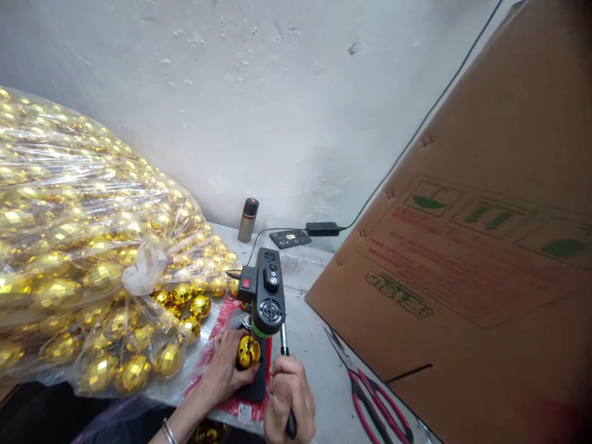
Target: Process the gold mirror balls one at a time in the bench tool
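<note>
My left hand (221,368) has its fingers and thumb closed around a gold mirror-faceted ball (248,351). The ball sits beneath the head of a small black bench machine (267,296), which has round vents and a red switch. Whatever the machine has under its head is hidden. My right hand (290,398) is wrapped round the black-ended lever (283,345) on the machine's right side. Under the machine's black base lies a red plastic sheet (222,330). Several loose gold balls (200,306) rest left of the machine.
A big clear bag (143,268) of gold balls fills the left side. Large red-handled scissors (370,394) lie at right, beside a tall cardboard box (462,246). Against the wall stand a dark-capped bottle (248,220), a black patterned flat object (290,238) and a power adapter (322,229).
</note>
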Demonstrator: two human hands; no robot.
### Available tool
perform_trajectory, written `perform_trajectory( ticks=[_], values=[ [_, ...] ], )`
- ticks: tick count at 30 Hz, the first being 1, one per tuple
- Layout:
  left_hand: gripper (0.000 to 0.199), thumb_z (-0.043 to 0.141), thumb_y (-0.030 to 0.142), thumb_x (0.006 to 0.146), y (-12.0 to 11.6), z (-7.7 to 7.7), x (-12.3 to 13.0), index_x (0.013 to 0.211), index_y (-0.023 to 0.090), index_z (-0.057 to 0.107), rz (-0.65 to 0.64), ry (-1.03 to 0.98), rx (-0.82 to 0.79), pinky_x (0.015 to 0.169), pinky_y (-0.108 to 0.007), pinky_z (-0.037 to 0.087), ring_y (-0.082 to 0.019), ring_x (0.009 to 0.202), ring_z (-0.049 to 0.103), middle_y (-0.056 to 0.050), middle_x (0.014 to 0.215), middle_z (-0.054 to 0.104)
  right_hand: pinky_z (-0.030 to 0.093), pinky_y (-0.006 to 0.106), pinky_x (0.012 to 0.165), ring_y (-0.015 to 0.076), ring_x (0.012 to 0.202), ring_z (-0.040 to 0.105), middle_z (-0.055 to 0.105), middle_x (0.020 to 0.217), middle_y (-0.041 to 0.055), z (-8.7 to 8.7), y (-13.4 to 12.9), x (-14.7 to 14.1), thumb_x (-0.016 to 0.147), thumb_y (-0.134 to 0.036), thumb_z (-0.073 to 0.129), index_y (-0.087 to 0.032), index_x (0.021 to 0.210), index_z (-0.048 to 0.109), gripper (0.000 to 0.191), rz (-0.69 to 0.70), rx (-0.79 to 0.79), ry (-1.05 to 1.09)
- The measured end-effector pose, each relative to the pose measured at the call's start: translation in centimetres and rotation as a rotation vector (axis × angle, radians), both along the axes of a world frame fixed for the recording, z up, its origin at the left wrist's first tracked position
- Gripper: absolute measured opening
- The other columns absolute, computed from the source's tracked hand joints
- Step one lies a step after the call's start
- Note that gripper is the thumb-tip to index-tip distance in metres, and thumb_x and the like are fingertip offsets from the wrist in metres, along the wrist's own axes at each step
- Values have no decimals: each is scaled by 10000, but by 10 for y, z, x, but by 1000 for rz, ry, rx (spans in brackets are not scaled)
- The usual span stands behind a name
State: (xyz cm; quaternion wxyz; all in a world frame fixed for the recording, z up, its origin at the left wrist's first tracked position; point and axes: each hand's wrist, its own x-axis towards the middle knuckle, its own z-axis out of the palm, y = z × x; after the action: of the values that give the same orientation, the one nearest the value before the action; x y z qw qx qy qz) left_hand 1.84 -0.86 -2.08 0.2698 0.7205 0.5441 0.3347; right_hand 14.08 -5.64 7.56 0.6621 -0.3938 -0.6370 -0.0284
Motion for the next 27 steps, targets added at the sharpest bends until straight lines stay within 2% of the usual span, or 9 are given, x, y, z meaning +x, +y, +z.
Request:
perform_trajectory(
  ticks=[3,6,11,20,27],
  values=[
    [445,751,361,763,-1,1,1,1166,205,642,4,-13,-4,987,-522,454,-341,1072,617,-103,1086,697,485,271,881,87,653,552,563,738,-45,-2,-3,-10,1022,-118,379,-216,736,494,323,-56,-39,103],
    [455,746,326,746,-1,2,2,1174,210,641,4,-20,-14,982,-516,455,-337,1074,613,-101,1098,698,463,284,945,85,667,538,561,742,-50,-2,-5,-18,1025,-111,387,-212,718,494,341,-87,-66,185],
    [432,716,276,730,1,3,3,1151,207,648,5,-6,-24,960,-515,461,-337,1066,614,-107,1102,698,465,299,935,92,670,518,555,739,-40,-6,-6,-22,1033,-132,406,-206,698,490,353,-85,-76,248],
    [448,733,255,711,2,-6,5,1149,211,648,15,-9,15,963,-533,455,-342,1061,618,-108,1112,694,496,363,915,133,642,555,590,715,-18,-21,-7,-10,1003,-145,433,-219,721,523,305,-55,-116,191],
    [433,726,238,716,3,-9,6,1141,215,643,9,-11,36,975,-525,455,-340,1089,621,-97,1122,702,475,337,830,114,543,462,505,637,-46,-23,8,-19,1016,-195,429,-219,641,439,376,-126,47,292]
  ],
)
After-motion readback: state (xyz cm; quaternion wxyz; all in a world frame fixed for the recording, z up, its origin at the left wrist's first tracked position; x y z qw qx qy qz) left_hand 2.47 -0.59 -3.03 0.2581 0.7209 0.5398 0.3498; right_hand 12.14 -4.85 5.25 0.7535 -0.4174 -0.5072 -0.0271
